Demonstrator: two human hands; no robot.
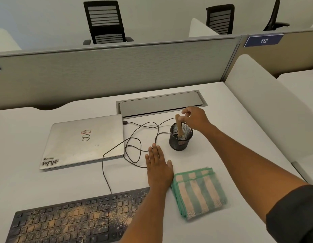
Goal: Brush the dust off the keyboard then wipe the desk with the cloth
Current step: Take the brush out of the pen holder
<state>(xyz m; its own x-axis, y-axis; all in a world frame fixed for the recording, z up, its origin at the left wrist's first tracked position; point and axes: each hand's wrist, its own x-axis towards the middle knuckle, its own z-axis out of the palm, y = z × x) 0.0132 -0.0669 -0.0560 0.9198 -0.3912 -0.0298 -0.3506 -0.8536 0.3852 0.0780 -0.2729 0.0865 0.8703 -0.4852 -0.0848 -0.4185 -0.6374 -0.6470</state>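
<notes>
The big white desk (82, 181) holds the dusty keyboard (73, 220) at 7 o'clock, close to the person so it is easy to brush, and the folded striped cloth (198, 192) waits at 5 o'clock for wiping later. The left hand (158, 168) lies flat and open on the desk in the middle, maybe to lean on. At 1 o'clock the right hand (194, 118) has its fingers around the brush (178, 125) handle that stands in the black cup (180, 136), likely to lift it out.

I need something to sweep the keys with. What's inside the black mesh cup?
A wooden-handled brush stands in the mesh cup, handle up, right hand at its tip. The bristles are mostly hidden behind the mesh.
</notes>
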